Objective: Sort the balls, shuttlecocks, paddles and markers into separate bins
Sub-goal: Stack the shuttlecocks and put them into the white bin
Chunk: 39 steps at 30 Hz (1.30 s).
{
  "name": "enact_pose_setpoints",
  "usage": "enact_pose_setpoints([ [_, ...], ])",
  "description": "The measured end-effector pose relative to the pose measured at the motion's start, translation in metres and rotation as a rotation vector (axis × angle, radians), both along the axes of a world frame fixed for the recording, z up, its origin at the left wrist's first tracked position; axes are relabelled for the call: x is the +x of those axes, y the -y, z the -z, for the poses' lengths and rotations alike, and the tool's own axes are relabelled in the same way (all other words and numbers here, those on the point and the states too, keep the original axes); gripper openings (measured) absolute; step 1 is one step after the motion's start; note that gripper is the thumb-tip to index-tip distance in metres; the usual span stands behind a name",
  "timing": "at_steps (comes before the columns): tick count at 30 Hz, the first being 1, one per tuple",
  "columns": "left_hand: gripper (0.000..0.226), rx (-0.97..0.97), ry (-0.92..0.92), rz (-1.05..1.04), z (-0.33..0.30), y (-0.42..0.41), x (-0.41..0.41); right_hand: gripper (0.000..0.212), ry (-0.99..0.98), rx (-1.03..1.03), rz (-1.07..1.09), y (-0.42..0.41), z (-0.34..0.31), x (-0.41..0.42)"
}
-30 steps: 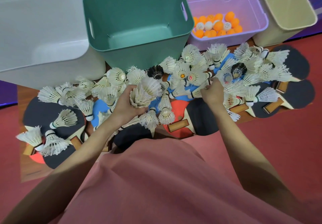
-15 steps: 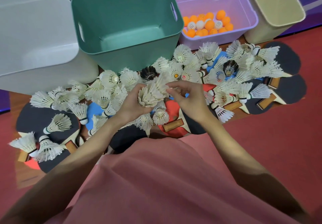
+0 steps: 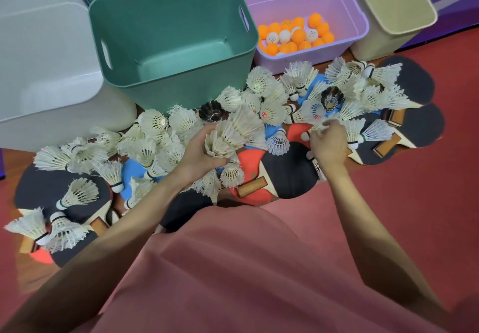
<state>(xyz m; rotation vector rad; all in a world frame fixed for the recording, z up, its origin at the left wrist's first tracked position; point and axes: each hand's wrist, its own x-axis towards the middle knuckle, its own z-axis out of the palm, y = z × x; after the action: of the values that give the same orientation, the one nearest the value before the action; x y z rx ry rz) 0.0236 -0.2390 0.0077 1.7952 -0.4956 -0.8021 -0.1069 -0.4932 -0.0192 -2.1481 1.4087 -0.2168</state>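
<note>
Several white feather shuttlecocks lie scattered over table-tennis paddles point(image 3: 287, 174) on a low wooden board. My left hand point(image 3: 199, 151) grips a nested stack of shuttlecocks point(image 3: 233, 136) just in front of the green bin point(image 3: 171, 29), whose floor is bare. To the right, my right hand point(image 3: 328, 142) pinches the feathers of a shuttlecock point(image 3: 320, 125) that lies in the pile. Orange and white balls point(image 3: 295, 36) sit in the purple bin point(image 3: 360, 25).
A large grey bin point(image 3: 44, 73) stands at the left and a beige bin point(image 3: 399, 9) at the far right. Red floor surrounds the board. A pink garment on my lap fills the lower part of the view.
My right hand has left the stack held by my left hand and moved right to the pile, where it now pinches another shuttlecock. The left hand stays put with its stack.
</note>
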Motion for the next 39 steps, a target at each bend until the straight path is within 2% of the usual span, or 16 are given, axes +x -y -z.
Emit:
enact_pose_setpoints([
  [2, 0.065, 0.003, 0.002, 0.018, 0.001, 0.001, 0.0, 0.048, -0.28, 0.083, 0.081, 0.018, 0.012, -0.013],
  [3, 0.066, 0.006, 0.001, 0.029, 0.002, 0.001, 0.0, 0.047, -0.346, 0.117, 0.083, 0.022, 0.016, -0.017],
  [9, 0.068, 0.026, -0.018, 0.048, 0.002, 0.004, 0.0, 0.035, -0.377, 0.144, 0.045, 0.028, 0.03, -0.019],
  [15, 0.065, 0.017, -0.017, 0.026, -0.007, 0.005, 0.001, 0.016, -0.185, 0.048, 0.091, 0.021, 0.016, -0.006],
  [18, 0.063, 0.012, -0.008, 0.028, -0.011, 0.005, 0.0, 0.027, -0.093, 0.077, 0.098, 0.016, 0.0, 0.005],
  [21, 0.064, 0.007, 0.008, 0.028, -0.014, 0.005, -0.003, 0.028, 0.122, 0.117, 0.019, 0.004, -0.03, 0.019],
  [25, 0.064, 0.015, 0.019, 0.034, -0.012, 0.003, -0.003, 0.024, 0.541, 0.385, -0.068, -0.024, -0.075, 0.036],
  [27, 0.064, 0.03, 0.025, 0.037, -0.01, 0.002, -0.002, 0.016, 0.655, 0.51, -0.114, -0.034, -0.088, 0.04],
  [30, 0.065, 0.023, 0.015, 0.022, -0.009, 0.002, 0.0, 0.02, 0.637, 0.544, -0.267, -0.042, -0.091, 0.044],
  [32, 0.065, 0.022, -0.01, 0.019, -0.008, 0.003, 0.001, 0.018, 0.486, 0.532, -0.353, -0.044, -0.084, 0.049],
  [33, 0.066, 0.019, -0.032, 0.022, -0.007, 0.003, 0.002, 0.009, 0.405, 0.518, -0.371, -0.045, -0.082, 0.05],
  [34, 0.068, 0.019, -0.065, 0.022, -0.005, 0.004, 0.003, 0.008, 0.367, 0.529, -0.367, -0.047, -0.082, 0.052],
  [36, 0.075, 0.014, -0.115, 0.023, -0.002, 0.005, 0.006, 0.022, 0.368, 0.592, -0.337, -0.047, -0.084, 0.055],
  [39, 0.077, 0.005, -0.171, 0.032, 0.0, 0.011, 0.006, 0.021, 0.397, 0.678, -0.319, -0.044, -0.095, 0.059],
])
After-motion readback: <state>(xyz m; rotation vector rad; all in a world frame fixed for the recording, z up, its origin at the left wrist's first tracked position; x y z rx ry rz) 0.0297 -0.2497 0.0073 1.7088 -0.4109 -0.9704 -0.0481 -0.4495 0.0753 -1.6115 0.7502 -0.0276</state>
